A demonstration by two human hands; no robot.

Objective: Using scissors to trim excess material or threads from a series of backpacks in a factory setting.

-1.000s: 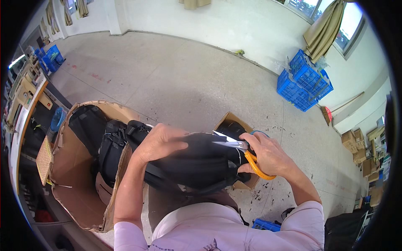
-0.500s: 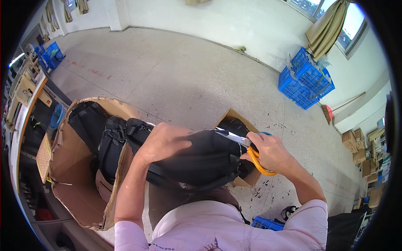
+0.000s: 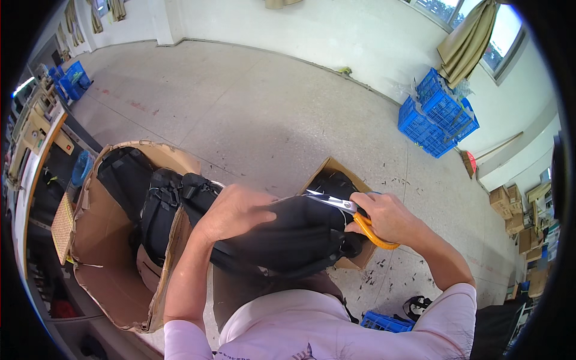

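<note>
A black fabric bag (image 3: 282, 234) lies stretched over my lap, in front of my body. My left hand (image 3: 237, 210) is closed on its upper edge, thumb and fingers pinching the cloth. In my right hand (image 3: 384, 216) is a pair of scissors (image 3: 375, 234) with orange handles, fingers wrapped round the grips. The silver blades point left along the bag's top edge; whether they bite into any cloth or thread cannot be made out. Part of the bag below my left hand is hidden by the forearm.
A large torn cardboard box (image 3: 108, 240) with black backpacks (image 3: 162, 198) stands at my left. Beyond my right hand sits a smaller carton (image 3: 363, 258) holding black items. Dark scraps litter the floor around it. Blue crates (image 3: 435, 114) are stacked by the far wall; another blue crate (image 3: 384, 322) is near my right side.
The scissors' tips have shifted slightly left along the bag's edge. My right elbow has swung a little outward, and my left hand has sunk slightly with the bag.
</note>
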